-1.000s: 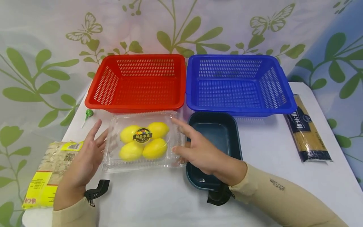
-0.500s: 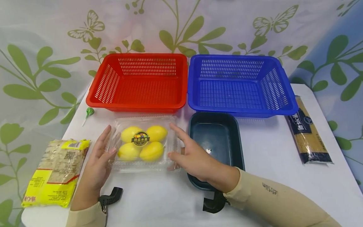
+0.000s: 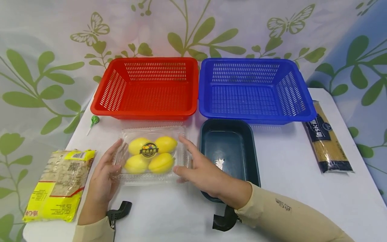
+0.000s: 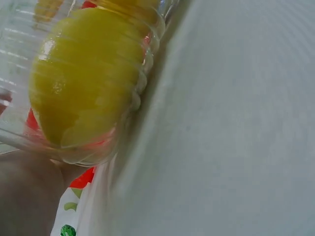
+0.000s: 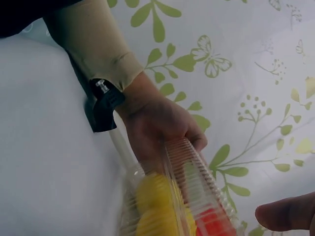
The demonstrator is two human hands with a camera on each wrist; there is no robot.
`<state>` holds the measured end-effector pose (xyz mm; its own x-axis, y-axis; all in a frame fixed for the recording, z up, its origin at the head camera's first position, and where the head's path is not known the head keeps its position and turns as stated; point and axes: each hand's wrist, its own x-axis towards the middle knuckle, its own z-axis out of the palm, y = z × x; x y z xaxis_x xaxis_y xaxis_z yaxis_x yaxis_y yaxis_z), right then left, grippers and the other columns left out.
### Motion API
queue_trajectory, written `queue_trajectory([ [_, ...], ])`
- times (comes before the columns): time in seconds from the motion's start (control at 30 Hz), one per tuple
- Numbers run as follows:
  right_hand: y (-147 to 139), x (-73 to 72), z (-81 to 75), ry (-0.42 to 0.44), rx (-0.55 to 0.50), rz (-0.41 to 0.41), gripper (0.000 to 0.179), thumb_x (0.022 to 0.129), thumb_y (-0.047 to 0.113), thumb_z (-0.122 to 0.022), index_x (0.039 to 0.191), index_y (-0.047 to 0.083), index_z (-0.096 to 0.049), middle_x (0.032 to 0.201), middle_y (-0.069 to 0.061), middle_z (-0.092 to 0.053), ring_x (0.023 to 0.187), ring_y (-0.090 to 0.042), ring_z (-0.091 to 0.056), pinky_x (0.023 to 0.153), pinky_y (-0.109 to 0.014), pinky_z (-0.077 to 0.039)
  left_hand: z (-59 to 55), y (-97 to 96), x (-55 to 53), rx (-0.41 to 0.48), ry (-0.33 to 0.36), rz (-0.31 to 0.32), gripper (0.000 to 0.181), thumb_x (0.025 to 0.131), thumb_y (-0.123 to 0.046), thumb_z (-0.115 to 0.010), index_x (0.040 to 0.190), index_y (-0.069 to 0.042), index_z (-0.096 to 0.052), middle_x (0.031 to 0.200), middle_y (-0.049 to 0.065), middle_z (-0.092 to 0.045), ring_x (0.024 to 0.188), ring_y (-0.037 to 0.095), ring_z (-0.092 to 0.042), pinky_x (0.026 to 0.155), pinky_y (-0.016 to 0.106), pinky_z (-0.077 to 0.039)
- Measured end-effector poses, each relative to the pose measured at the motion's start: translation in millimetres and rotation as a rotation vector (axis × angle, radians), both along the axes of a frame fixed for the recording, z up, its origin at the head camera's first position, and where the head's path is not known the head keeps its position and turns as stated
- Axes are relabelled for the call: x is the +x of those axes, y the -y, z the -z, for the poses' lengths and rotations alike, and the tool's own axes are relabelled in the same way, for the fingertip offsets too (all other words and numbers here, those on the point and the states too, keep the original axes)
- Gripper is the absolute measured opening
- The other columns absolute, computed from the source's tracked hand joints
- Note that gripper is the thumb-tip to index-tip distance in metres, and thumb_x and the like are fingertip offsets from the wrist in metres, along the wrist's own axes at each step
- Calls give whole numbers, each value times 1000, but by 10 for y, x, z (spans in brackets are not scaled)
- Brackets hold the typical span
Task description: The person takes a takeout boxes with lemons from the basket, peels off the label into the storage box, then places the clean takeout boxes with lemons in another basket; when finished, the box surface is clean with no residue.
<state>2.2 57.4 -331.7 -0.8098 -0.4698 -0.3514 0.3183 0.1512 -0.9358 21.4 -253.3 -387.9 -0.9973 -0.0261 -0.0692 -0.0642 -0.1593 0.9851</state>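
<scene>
A clear plastic fruit box (image 3: 151,131) with a dark round label lies between both hands in the head view, in front of the red basket. Several yellow lemons (image 3: 161,162) show through its lid. My left hand (image 3: 101,181) grips its left end, thumb toward the near corner and fingers along the side. At the opposite end my right hand (image 3: 205,171) holds it between thumb and fingers. Up close in the left wrist view, a lemon (image 4: 86,78) presses near the ribbed wall, low by the white cloth. The right wrist view shows the left hand (image 5: 157,123) at the box's end.
A red basket (image 3: 151,116) and a blue basket (image 3: 257,117) stand side by side behind. A dark teal tray (image 3: 226,148) sits under the right forearm. Around them lie a yellow food packet (image 3: 57,188), a green lollipop (image 3: 95,120) and a pasta packet (image 3: 328,141).
The fruit box has come slightly nearer, away from the red basket. My left hand has closed in from the left onto its end; my right hand has moved slightly left and nearer with it.
</scene>
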Motion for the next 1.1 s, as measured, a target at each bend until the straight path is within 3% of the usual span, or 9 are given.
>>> queue_trajectory([
  [0.07,10,10,-10,-7,24,-5,83,100,22,-71,165,43,-24,171,-10,-15,91,-32,-75,112,-74,-28,2,-7,-1,16,6,-12,79,91,16,-24,163,-12,-42,173,1,-22,155,22,-27,112,24,-37],
  [0.13,21,26,-18,-25,58,-10,83,99,24,-73,165,41,-25,171,-10,-18,108,-32,-70,111,-73,-30,2,-7,4,32,7,-19,78,91,16,-24,162,-11,-43,172,1,-23,154,22,-28,112,24,-37],
  [0.23,33,51,-9,-60,102,-17,83,98,28,-74,165,40,-26,170,-9,-22,139,-36,-49,113,-74,-25,5,9,11,33,-3,-28,78,90,17,-25,161,-10,-44,172,1,-25,154,21,-28,113,23,-36],
  [0.3,38,63,-1,-78,124,-21,84,97,30,-75,166,38,-27,170,-7,-24,151,-35,-29,115,-74,-21,5,20,16,41,-10,-34,79,89,18,-26,160,-8,-45,172,2,-26,154,21,-28,114,23,-35],
  [0.47,49,84,-4,-97,151,-39,85,96,35,-75,167,33,-28,174,-10,-12,157,-35,-15,118,-71,-15,12,30,20,66,-20,-53,80,86,21,-25,159,-4,-46,171,2,-28,155,21,-28,116,24,-33],
  [0.57,50,91,-19,-93,159,-40,85,96,37,-75,167,30,-29,175,-12,-1,157,-36,-16,120,-67,-14,11,30,14,64,-10,-55,80,86,20,-25,159,-4,-46,171,2,-28,155,21,-27,116,24,-33],
  [0.7,35,101,-53,-86,177,-43,84,95,39,-76,166,28,-31,175,-9,1,154,-37,-26,120,-66,-18,2,37,15,44,3,-50,79,87,19,-26,160,-6,-45,170,1,-29,155,20,-27,117,24,-30],
  [0.97,-54,135,-154,-149,237,-86,81,95,46,-74,165,31,-34,175,0,-6,146,-39,-42,108,-70,-38,-19,41,29,-3,-15,-39,77,89,17,-26,159,-7,-46,169,3,-33,155,21,-28,121,26,-24],
  [1.1,-123,120,-221,-211,271,-136,81,96,45,-74,165,29,-35,174,2,-13,146,-36,-42,109,-69,-38,-17,34,19,-25,-16,-37,77,88,17,-27,160,-7,-46,169,4,-32,155,22,-28,121,26,-24],
])
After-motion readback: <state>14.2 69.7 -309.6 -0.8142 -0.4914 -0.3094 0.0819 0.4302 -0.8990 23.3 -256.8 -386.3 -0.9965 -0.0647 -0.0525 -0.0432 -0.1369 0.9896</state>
